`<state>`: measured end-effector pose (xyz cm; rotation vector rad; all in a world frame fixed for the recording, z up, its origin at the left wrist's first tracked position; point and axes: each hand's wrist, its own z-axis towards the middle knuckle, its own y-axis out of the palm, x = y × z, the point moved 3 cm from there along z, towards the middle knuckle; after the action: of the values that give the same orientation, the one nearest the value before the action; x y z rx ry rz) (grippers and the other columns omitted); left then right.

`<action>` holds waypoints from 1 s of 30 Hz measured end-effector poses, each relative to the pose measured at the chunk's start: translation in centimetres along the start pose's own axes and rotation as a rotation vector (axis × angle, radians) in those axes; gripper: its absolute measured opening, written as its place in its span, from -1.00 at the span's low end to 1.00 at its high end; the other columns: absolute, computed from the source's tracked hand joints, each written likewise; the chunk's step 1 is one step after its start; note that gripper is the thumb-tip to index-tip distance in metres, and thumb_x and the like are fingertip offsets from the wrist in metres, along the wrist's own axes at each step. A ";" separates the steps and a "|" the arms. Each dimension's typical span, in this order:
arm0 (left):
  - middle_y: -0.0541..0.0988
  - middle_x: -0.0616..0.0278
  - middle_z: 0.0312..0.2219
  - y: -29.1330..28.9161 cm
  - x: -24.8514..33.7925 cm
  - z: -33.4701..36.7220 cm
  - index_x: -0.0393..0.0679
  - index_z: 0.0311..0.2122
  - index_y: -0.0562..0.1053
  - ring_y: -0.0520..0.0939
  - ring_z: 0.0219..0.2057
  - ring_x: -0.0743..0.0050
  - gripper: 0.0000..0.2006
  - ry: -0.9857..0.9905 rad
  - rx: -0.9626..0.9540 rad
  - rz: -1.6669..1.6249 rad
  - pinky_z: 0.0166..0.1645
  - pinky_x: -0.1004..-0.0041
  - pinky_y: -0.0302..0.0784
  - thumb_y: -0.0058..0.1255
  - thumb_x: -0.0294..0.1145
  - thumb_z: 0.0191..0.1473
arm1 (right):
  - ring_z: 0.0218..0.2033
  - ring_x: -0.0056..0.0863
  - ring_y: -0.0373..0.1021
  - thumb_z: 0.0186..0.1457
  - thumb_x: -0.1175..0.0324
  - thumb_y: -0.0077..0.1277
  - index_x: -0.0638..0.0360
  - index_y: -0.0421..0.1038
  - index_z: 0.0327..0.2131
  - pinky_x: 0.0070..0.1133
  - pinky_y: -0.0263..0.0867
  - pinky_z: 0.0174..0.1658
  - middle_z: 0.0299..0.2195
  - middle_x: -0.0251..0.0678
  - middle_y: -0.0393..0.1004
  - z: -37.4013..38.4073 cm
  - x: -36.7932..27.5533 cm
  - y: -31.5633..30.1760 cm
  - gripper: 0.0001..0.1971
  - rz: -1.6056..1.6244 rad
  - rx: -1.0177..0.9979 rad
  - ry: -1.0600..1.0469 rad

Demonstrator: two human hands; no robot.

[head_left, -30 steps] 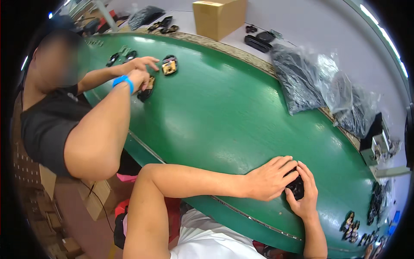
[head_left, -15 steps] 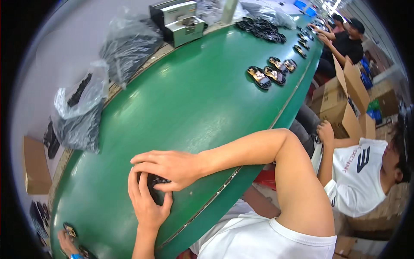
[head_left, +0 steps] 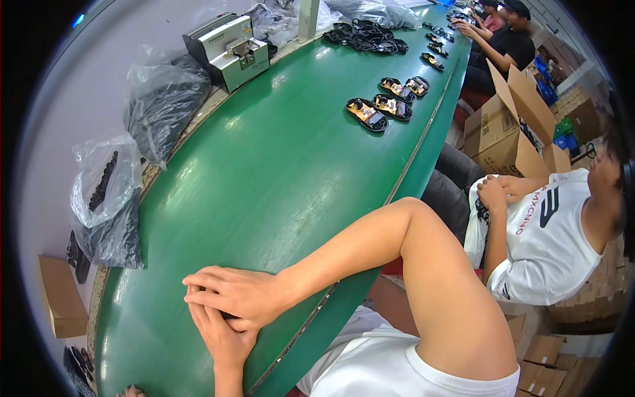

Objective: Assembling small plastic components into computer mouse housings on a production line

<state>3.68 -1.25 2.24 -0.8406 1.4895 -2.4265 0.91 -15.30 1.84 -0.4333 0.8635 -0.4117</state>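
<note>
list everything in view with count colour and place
table: 1, green, middle
small assemblies: 4 near, more beyond, black and tan, table's right side
pile: 1, black, table's far end
machine: 1, pale grey, upper left
plastic bags: at least 2, clear, left
cardboard boxes: several, brown, left and right
near co-worker: 1, white top, right
far co-workers: at least 2, one in black, upper right
dark thing: 1, mostly hidden between the grips
left grip: 1, bare, under the right
right grip: 1, bare, over the left
</note>
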 end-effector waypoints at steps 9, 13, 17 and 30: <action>0.23 -0.36 0.27 -0.1 0.3 0.4 -0.46 0.30 0.14 0.25 0.28 -0.42 -0.20 0.036 0.020 -0.006 0.31 -0.09 0.19 0.22 -0.29 0.04 | 0.22 0.07 0.19 -0.08 0.34 0.18 0.42 0.27 0.17 -0.19 0.21 0.28 0.23 0.13 0.17 -0.1 -0.1 0.5 -0.29 -0.023 0.015 0.000; 0.21 -0.36 0.29 0.2 0.8 0.4 -0.45 0.31 0.14 0.24 0.30 -0.43 -0.22 0.023 0.006 -0.037 0.32 -0.08 0.19 0.19 -0.33 0.07 | 0.21 0.07 0.19 -0.09 0.36 0.17 0.42 0.27 0.17 -0.19 0.20 0.28 0.22 0.14 0.17 -0.5 -0.3 0.0 -0.29 -0.027 0.008 0.010; 0.19 -0.36 0.30 0.9 1.2 0.6 -0.45 0.32 0.14 0.23 0.31 -0.42 -0.22 0.023 0.024 -0.032 0.33 -0.09 0.18 0.19 -0.34 0.06 | 0.20 0.07 0.19 -0.10 0.36 0.17 0.43 0.26 0.18 -0.19 0.20 0.28 0.23 0.14 0.16 -1.0 -0.1 -0.9 -0.28 -0.031 -0.005 0.008; 0.31 -0.26 0.18 1.6 1.0 1.2 -0.31 0.19 0.30 0.25 0.29 -0.39 -0.17 0.011 0.159 -0.143 0.32 -0.12 0.23 0.34 -0.22 -0.22 | 0.32 0.13 0.15 -0.10 0.45 0.22 0.26 0.17 0.29 -0.17 0.13 0.35 0.33 0.13 0.12 0.4 -0.7 -3.5 -0.19 -0.075 -0.221 0.120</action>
<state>3.28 -3.31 1.67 -0.9295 1.2597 -2.6137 0.24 -17.81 4.38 -0.6515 1.0167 -0.4165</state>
